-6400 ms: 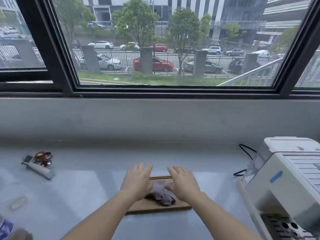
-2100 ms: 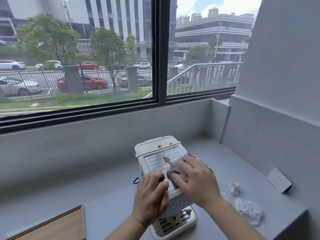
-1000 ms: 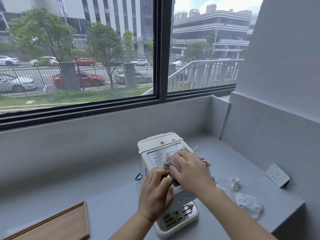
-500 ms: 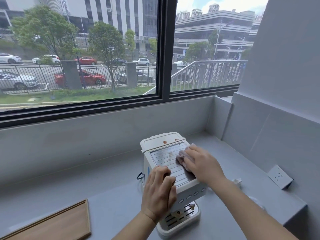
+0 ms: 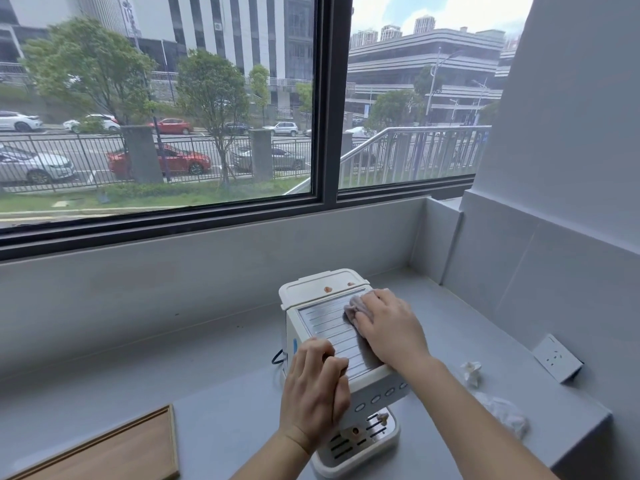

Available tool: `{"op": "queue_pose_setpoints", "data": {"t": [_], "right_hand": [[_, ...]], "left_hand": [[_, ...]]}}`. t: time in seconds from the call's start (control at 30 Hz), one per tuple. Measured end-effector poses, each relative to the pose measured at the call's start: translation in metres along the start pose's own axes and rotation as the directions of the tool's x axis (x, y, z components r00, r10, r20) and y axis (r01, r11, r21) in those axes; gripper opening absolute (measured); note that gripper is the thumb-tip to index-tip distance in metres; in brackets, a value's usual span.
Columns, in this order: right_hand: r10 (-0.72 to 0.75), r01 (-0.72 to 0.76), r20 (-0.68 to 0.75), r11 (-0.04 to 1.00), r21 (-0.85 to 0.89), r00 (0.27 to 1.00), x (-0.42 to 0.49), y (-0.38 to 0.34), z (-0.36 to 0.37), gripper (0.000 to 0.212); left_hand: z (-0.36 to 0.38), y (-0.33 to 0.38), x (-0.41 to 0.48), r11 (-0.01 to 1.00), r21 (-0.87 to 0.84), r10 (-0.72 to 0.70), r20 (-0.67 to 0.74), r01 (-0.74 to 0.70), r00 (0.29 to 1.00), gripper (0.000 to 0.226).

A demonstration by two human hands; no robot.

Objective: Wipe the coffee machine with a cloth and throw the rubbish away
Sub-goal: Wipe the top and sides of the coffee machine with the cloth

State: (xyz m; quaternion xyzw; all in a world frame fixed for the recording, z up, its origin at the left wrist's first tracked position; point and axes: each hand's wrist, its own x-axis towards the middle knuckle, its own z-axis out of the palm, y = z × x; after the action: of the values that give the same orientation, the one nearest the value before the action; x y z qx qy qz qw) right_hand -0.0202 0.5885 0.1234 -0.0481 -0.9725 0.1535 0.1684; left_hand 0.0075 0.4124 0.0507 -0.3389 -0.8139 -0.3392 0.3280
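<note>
Where the right hand [image 5: 388, 327] presses, the cloth [image 5: 352, 306] mostly hides.

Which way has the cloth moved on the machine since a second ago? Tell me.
Yes. The cloth under the right hand has gone up the ribbed top of the coffee machine, away from the button row and toward the back lid.

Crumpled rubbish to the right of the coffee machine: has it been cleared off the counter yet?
No, the crumpled rubbish lies on the counter right of the coffee machine.

Office-like pantry corner: grey counter [image 5: 207, 393], coffee machine [image 5: 332, 327], street-facing window [image 5: 156, 116]
</note>
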Motion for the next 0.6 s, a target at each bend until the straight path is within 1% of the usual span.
{"op": "queue_pose_setpoints", "data": {"t": [0.07, 0.13, 0.17, 0.2, 0.27, 0.3, 0.33, 0.37, 0.43, 0.47, 0.5, 0.53, 0.57, 0.6], "right_hand": [[-0.141, 0.141, -0.001, 0.989, 0.041, 0.99, -0.016, -0.003, 0.004, 0.03], [-0.192, 0.188, 0.046, 0.979, 0.083, 0.98, -0.019, 0.005, 0.001, 0.035], [-0.182, 0.177, 0.06, 0.982, 0.072, 0.982, -0.012, 0.01, -0.001, 0.035], [-0.135, 0.131, 0.067, 0.989, 0.067, 0.989, -0.004, 0.012, -0.003, 0.033], [0.02, -0.023, 0.055, 0.998, 0.062, 0.998, 0.012, 0.009, -0.004, 0.031], [0.068, -0.07, 0.04, 0.997, 0.038, 0.997, 0.016, 0.003, -0.001, 0.031], [0.065, -0.065, 0.025, 0.998, -0.007, 0.998, 0.018, -0.005, 0.003, 0.031], [0.016, -0.015, 0.017, 0.999, -0.044, 1.0, 0.015, -0.013, 0.007, 0.031], [-0.152, 0.152, 0.02, 0.988, 0.004, 0.988, 0.002, -0.022, 0.014, 0.03], [-0.209, 0.207, 0.039, 0.977, 0.047, 0.977, -0.003, -0.021, 0.014, 0.032], [-0.234, 0.231, 0.058, 0.971, 0.059, 0.97, -0.004, -0.017, 0.011, 0.033], [-0.22, 0.217, 0.068, 0.975, 0.042, 0.973, 0.001, -0.01, 0.007, 0.032], [-0.164, 0.163, 0.069, 0.986, 0.025, 0.984, 0.007, -0.003, 0.005, 0.031], [-0.077, 0.076, 0.068, 0.997, 0.013, 0.995, 0.014, 0.0, 0.003, 0.031]], "left_hand": [[0.001, -0.001, 0.0, 1.0, 0.001, 0.013, -0.003, -0.013, 1.0, 0.014], [0.001, -0.002, 0.0, 1.0, 0.003, 0.008, -0.003, -0.008, 1.0, 0.015], [0.001, -0.001, 0.0, 1.0, 0.003, -0.001, -0.005, 0.001, 1.0, 0.014], [0.001, 0.0, 0.0, 1.0, 0.004, -0.013, -0.006, 0.013, 1.0, 0.014], [0.0, 0.003, 0.001, 0.999, -0.002, -0.032, -0.01, 0.032, 0.999, 0.012], [0.0, 0.003, 0.001, 0.999, -0.008, -0.036, -0.014, 0.036, 0.999, 0.012], [0.0, 0.004, 0.0, 0.999, -0.012, -0.037, -0.016, 0.037, 0.999, 0.011], [0.0, 0.003, 0.0, 0.999, -0.014, -0.036, -0.017, 0.035, 0.999, 0.011], [0.001, 0.003, 0.0, 0.999, -0.031, -0.032, -0.021, 0.031, 0.999, 0.013], [0.002, 0.003, 0.0, 0.999, -0.043, -0.033, -0.024, 0.032, 0.999, 0.013], [0.002, 0.003, 0.0, 0.998, -0.047, -0.034, -0.023, 0.033, 0.999, 0.013], [0.001, 0.003, -0.001, 0.998, -0.043, -0.035, -0.017, 0.034, 0.999, 0.012], [0.001, 0.003, 0.0, 0.999, -0.035, -0.037, -0.008, 0.037, 0.999, 0.011], [0.0, 0.003, 0.0, 0.999, -0.03, -0.04, 0.0, 0.04, 0.999, 0.011]]}}
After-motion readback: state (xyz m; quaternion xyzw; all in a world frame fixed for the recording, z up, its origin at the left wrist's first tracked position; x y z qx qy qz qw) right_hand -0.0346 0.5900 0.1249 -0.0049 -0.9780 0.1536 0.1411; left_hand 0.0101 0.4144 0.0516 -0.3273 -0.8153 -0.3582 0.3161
